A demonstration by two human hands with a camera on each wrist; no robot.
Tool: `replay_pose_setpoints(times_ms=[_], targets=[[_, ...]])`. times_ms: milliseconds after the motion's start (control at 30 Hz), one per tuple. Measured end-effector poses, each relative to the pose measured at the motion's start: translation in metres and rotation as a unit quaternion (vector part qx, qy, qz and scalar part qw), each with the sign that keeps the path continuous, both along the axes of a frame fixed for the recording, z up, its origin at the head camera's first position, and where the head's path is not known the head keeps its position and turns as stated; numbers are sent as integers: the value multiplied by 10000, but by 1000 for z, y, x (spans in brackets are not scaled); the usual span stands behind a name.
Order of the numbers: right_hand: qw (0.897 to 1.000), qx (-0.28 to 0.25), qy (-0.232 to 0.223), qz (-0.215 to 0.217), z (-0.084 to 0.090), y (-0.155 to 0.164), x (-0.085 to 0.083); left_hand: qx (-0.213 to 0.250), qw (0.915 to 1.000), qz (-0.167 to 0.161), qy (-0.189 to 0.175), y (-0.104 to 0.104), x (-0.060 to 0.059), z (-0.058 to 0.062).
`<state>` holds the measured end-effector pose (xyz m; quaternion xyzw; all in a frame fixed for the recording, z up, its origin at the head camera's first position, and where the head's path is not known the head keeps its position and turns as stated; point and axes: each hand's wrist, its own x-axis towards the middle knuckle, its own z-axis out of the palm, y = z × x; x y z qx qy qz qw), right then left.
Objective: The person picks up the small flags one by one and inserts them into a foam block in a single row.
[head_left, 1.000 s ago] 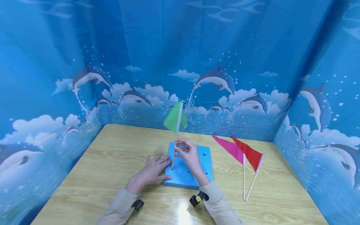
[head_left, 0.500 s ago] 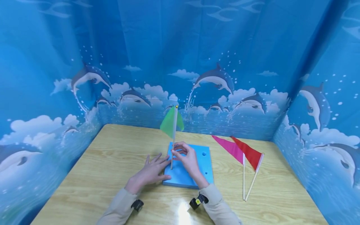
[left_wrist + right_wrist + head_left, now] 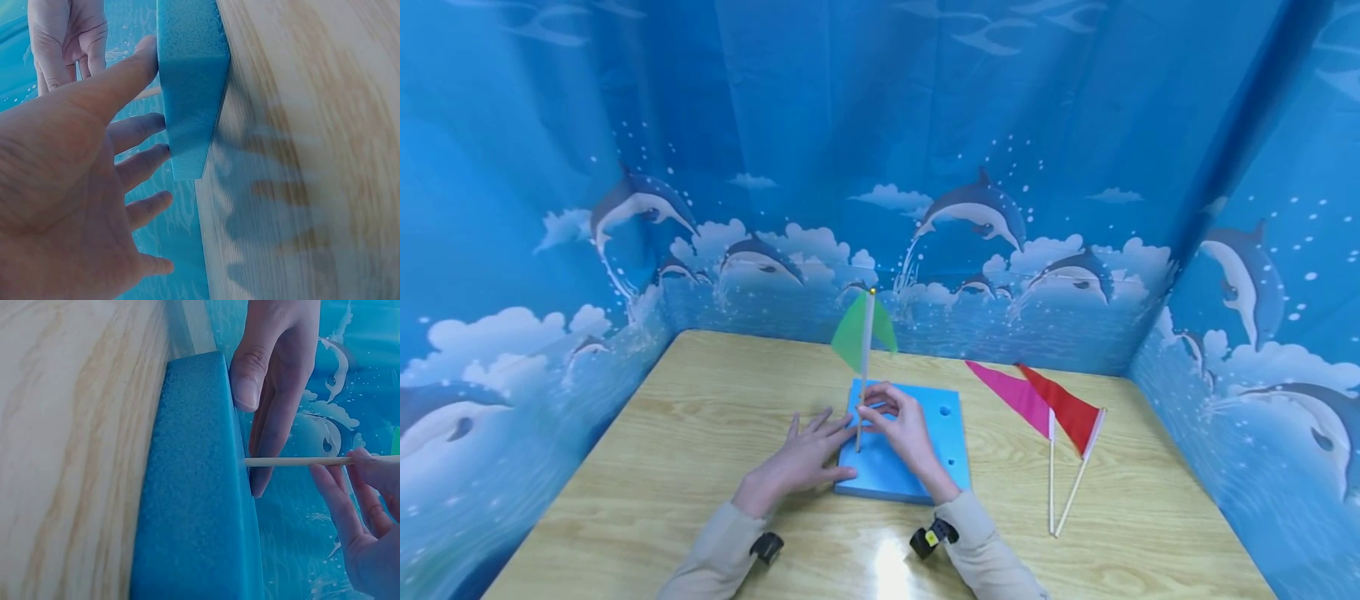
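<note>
My right hand (image 3: pixel 904 423) pinches the thin wooden stick of a green flag (image 3: pixel 852 335) between thumb and fingertips. The flag stands nearly upright, its stick's lower end at the left part of a blue foam block (image 3: pixel 887 477). In the right wrist view the stick (image 3: pixel 281 462) meets the block's top face; whether its end is sunk in a hole I cannot tell. My left hand (image 3: pixel 797 460) rests its spread, straight fingers on the block's left edge. In the left wrist view its thumb and fingertips touch the foam block (image 3: pixel 194 94).
To the right, a pink flag (image 3: pixel 1015 394) and a red flag (image 3: pixel 1067 414) lie partly overlapping on the wooden table (image 3: pixel 700 417). The block has holes of different sizes on its right side. A blue dolphin curtain (image 3: pixel 820 125) stands behind and at both sides.
My right hand has moved slightly left and down with the green flag, whose top has swung left and sunk a little. The left hand has stayed in place.
</note>
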<state>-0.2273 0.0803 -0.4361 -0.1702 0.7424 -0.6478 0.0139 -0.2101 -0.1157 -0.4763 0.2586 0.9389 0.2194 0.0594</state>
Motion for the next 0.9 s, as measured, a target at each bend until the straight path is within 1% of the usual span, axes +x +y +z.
replay_pose_setpoints(times_ms=[233, 333, 467, 500, 700, 833, 900], targets=[[9999, 158, 55, -38, 0, 2, 0, -98, 9999, 77, 14, 1, -1, -2], [9996, 251, 84, -99, -11, 2, -5, -101, 9999, 91, -12, 1, -1, -2], [9995, 244, 95, -194, -27, 4, -13, -115, 9999, 98, -34, 1, -1, -1], [9994, 234, 120, -209, -28, 5, -14, -126, 9999, 96, -35, 1, -1, -1], [9997, 27, 129, -226, -28, 18, -14, -70, 9999, 57, -46, 1, 0, 1], [9989, -304, -125, -323, -25, 35, -14, -14, 9999, 85, -116, 1, 2, 2], [9970, -518, -365, -445, -23, 46, -14, -11, 9998, 101, -144, 2, 3, 2]])
